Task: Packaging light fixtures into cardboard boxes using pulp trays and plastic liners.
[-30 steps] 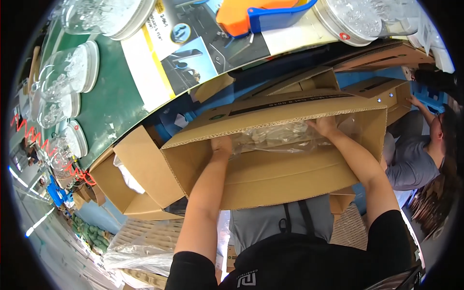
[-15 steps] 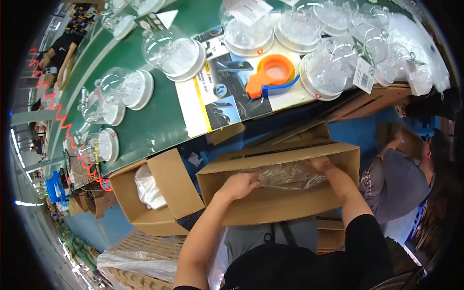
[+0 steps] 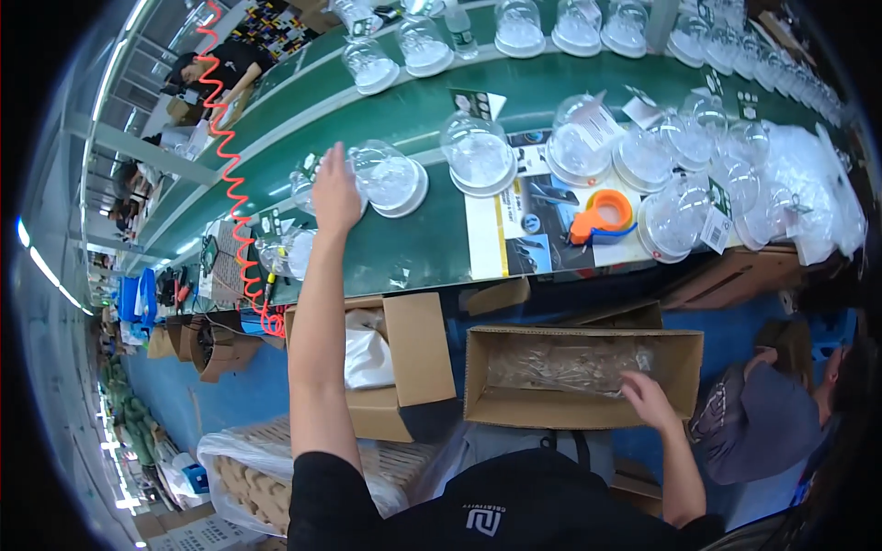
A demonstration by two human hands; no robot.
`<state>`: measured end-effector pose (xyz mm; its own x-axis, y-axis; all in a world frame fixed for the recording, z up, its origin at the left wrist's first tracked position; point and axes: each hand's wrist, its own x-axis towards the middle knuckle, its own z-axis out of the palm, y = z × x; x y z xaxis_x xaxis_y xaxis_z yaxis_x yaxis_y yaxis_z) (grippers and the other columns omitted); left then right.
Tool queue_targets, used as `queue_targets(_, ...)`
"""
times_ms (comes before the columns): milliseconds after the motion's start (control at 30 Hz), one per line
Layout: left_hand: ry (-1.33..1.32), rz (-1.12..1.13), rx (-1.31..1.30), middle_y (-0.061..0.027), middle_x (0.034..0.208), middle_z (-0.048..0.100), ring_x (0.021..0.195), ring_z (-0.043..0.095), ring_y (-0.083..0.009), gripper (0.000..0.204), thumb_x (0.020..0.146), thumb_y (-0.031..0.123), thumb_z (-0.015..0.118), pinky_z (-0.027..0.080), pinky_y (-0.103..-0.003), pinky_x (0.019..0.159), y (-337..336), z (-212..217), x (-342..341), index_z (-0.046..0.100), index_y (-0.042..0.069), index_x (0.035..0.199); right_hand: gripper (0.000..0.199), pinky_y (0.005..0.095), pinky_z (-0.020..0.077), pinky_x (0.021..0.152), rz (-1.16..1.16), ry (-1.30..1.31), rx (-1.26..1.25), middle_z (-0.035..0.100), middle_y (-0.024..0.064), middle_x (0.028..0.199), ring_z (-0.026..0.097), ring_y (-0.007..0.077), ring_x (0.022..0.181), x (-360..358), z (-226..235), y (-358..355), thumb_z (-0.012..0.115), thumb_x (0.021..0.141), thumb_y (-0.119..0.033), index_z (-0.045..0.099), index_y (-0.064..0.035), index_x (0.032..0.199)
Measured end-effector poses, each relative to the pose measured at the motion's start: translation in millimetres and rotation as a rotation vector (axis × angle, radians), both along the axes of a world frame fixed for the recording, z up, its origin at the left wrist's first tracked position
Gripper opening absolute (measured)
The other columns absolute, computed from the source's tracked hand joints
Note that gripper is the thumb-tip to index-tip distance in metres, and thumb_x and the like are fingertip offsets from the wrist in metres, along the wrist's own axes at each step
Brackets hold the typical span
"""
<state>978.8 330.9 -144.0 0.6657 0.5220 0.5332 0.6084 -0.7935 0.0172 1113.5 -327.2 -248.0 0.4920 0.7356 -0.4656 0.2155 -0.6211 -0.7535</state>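
While my left hand (image 3: pixel 335 195) touches the far glass dome (image 3: pixel 388 177), fingers spread, my right hand (image 3: pixel 646 399) rests loosely open in the near cardboard box (image 3: pixel 579 411).

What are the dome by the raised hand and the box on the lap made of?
The dome by the left hand looks like clear glossy plastic or glass: see-through, with glints. The box at the right hand looks like matte brown corrugated cardboard.

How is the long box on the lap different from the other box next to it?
The long box lies wide and low, with crinkly clear plastic inside; the right hand rests at its edge. The other box stands taller, with its flaps up, and holds a white bag; no hand touches it. The left hand is up by a clear dome. Both boxes are brown cardboard and open.
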Motion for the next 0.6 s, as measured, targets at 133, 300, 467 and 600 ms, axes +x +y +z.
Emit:
queue_targets(133,0.31,-0.026,-0.12,-0.0188,0.134,0.054,0.121,0.055,-0.0357,0.048,0.091,0.008,0.056,0.048,-0.046,0.095,32,-9,32,0.049,0.008,0.139,0.031,0.0357,0.0532,0.085,-0.209,0.013,-0.069,0.067,0.0176,0.112,0.067,0.0287,0.098,-43,37,-34,0.062,0.094,-0.014,0.061,0.0015,0.121)
queue_targets(300,0.231,0.01,-0.29,-0.0223,0.117,0.057,0.107,0.059,-0.04,0.027,0.088,0.008,0.059,0.05,-0.049,0.089,33,-1,38,0.058,0.002,0.115,0.031,0.0347,0.0539,0.082,-0.266,-0.09,-0.01,0.068,0.0164,0.108,0.068,0.0265,0.097,-77,59,-37,0.063,0.093,-0.012,0.061,0.0009,0.121)
queue_targets(467,0.42,-0.021,-0.398,-0.028,0.112,0.06,0.103,0.06,-0.0461,0.028,0.084,0.013,0.06,0.05,-0.051,0.091,26,5,26,0.058,-0.002,0.108,0.031,0.0353,0.0542,0.083,-0.211,-0.013,0.119,0.068,0.0162,0.109,0.068,0.0262,0.098,-77,79,-1,0.063,0.093,-0.013,0.062,0.0003,0.121)
queue_targets(600,0.354,-0.006,-0.5,-0.0309,0.109,0.06,0.102,0.061,-0.0463,0.029,0.083,0.014,0.063,0.051,-0.051,0.09,3,-7,4,0.06,-0.003,0.105,0.031,0.0353,0.0535,0.084,-0.03,-0.004,0.347,0.068,0.0158,0.111,0.068,0.0255,0.099,-56,86,60,0.064,0.093,-0.016,0.063,-0.0012,0.12)
